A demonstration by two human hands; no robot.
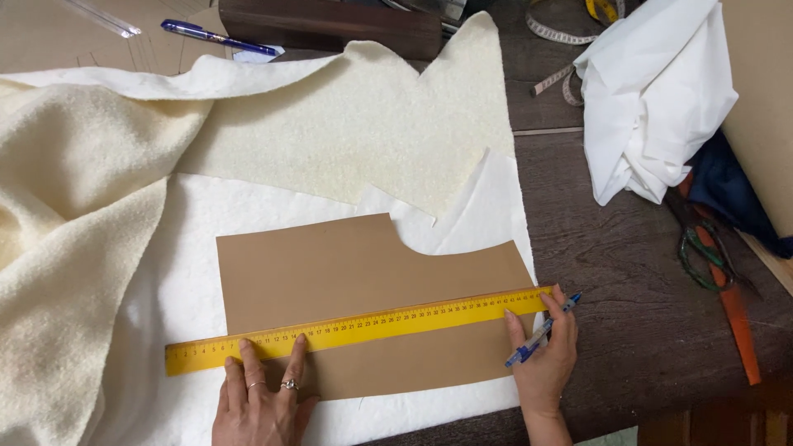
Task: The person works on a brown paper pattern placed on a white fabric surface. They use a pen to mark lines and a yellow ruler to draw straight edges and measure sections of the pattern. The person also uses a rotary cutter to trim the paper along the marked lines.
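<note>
- Head view, looking down on a dark wooden table [628, 272] spread with cloth.
- A yellow ruler [359, 328] lies slanted across a brown paper pattern [363, 281], its left end lower and its right end higher, running past the pattern's edge on both sides.
- The pattern lies flat on a white fabric sheet [198, 248]; its upper edge has a curved notch right of the middle.
- The left hand [260, 396] lies flat and open, fingers spread, with its fingertips pressing on the ruler's lower edge near the left end. It grips nothing. Rings show on two fingers.
- The right hand [545, 355] is at the ruler's right end, fingertips touching the ruler, and its fingers are curled round a blue pen [541, 330]. The pen slants, its upper end just beyond the ruler's end, its lower end toward the pattern's right edge.
- A cream fleece [83, 206] is bunched along the left side, and a cut piece of it [372, 132] lies flat above the pattern, overlapping the white sheet.
- On the right, apart from the hands: a crumpled white cloth [652, 99], a measuring tape [562, 37] partly under it, and scissors [731, 306] with an orange blade cover near the table's edge.
- At the top left, a second blue pen [219, 37] and a clear ruler [103, 16] lie on brown card.
</note>
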